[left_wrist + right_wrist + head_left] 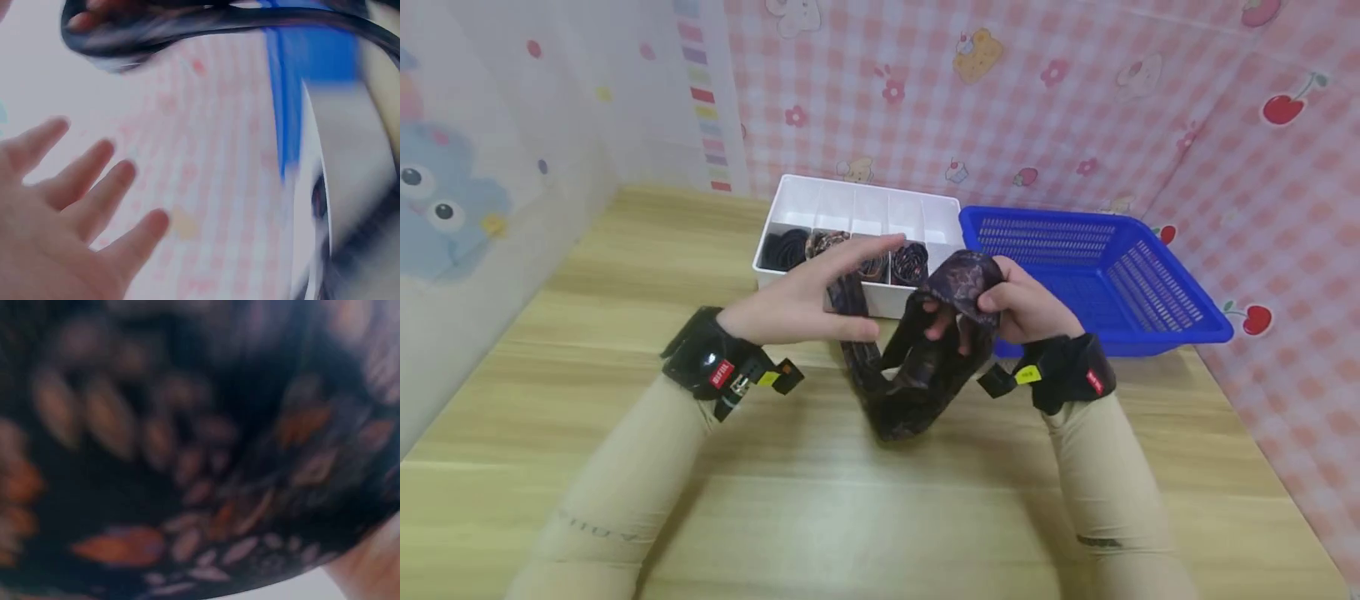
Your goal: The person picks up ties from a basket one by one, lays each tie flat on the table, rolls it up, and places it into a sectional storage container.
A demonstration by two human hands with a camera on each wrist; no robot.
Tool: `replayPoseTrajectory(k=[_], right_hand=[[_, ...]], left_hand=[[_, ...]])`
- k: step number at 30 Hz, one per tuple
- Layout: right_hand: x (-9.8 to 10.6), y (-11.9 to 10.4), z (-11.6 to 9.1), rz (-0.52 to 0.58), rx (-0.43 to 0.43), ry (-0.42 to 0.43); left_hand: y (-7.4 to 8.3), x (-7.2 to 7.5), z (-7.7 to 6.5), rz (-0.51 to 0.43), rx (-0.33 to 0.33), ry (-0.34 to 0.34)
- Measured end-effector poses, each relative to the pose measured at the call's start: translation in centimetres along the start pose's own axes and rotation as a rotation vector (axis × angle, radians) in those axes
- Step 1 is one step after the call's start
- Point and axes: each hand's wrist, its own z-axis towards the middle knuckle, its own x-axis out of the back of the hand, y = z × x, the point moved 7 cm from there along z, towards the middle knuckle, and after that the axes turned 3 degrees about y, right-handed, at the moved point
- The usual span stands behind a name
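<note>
A long dark strip of cloth [913, 408] with a leaf-like print in brown and orange hangs in a loop over the table. My right hand [1030, 304] pinches its folded upper part, thumb on top, with some fingers showing through the loop. My left hand [797, 300] is spread beside the strip's other end, which passes behind its thumb. In the left wrist view the fingers of the left hand [81, 219] are apart and hold nothing. The blurred cloth [187, 487] fills most of the right wrist view. Behind the hands, rolled dark cloths [910, 264] sit in a white divided box [951, 200].
A blue plastic basket [1180, 337] stands to the right of the box. The wooden table [820, 533] meets a pink checked backdrop [1037, 125] at the back and right, and a pale wall sheet [580, 108] on the left.
</note>
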Motion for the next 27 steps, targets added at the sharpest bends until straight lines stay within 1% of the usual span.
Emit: replayPoseTrajectory(k=[2, 3, 5, 7, 8, 10, 11, 13, 15, 17, 18, 21, 24, 25, 26, 27], right_hand=[[-0.9, -0.8, -0.5, -0.099, -0.11, -0.089], [-1.3, -1.2, -0.7, -0.165, -0.165, -0.12], [-1.7, -2.0, -0.9, -0.358, -0.268, -0.154], [-1.8, -2.8, -1.3, -0.531, -0.368, -0.156], [-1.8, -3.2, -1.7, -0.607, -0.412, -0.154], [-1.4, -4.1, -2.5, -0.738, -0.491, -0.128], [-1.2, -4.6, -3.1, -0.784, -0.519, -0.11], [-0.4, -5.7, -4.4, -0.892, -0.536, -0.067], [0.4, -6.6, -5.9, -0.952, -0.541, -0.021], [1.4, -7.2, -7.5, -0.999, -0.535, 0.017], [1.8, -7.4, -8.3, -1.011, -0.531, 0.032], [2.9, -7.3, -10.3, -1.018, -0.536, 0.057], [3.4, -6.9, -11.2, -1.038, -0.53, 0.077], [3.5, -6.9, -11.4, -1.053, -0.525, 0.081], [3.7, -6.8, -11.6, -1.057, -0.523, 0.088], [3.9, -6.8, -11.8, -1.059, -0.527, 0.101]], left_hand=[[0.7, -0.9, 0.9, -0.165, -0.011, -0.027], [0.9, -1.6, 1.6, -0.247, -0.015, -0.056], [1.3, -3.4, 2.8, -0.379, 0.002, -0.138], [1.3, -5.4, 3.7, -0.524, 0.043, -0.239], [1.2, -6.4, 3.9, -0.586, 0.062, -0.286], [1.0, -7.7, 3.9, -0.686, 0.117, -0.361], [1.0, -8.0, 3.7, -0.735, 0.139, -0.387], [0.4, -8.1, 3.1, -0.742, 0.181, -0.421], [-0.5, -7.5, 2.0, -0.68, 0.211, -0.448], [-1.5, -6.5, 0.7, -0.584, 0.223, -0.479], [-2.0, -6.1, -0.1, -0.539, 0.224, -0.511], [-2.8, -5.5, -2.7, -0.471, 0.26, -0.641], [-2.8, -6.0, -5.5, -0.471, 0.297, -0.795], [-2.9, -6.2, -6.4, -0.477, 0.317, -0.833], [-3.0, -6.3, -7.2, -0.47, 0.33, -0.857], [-3.1, -6.2, -8.0, -0.472, 0.356, -0.875]])
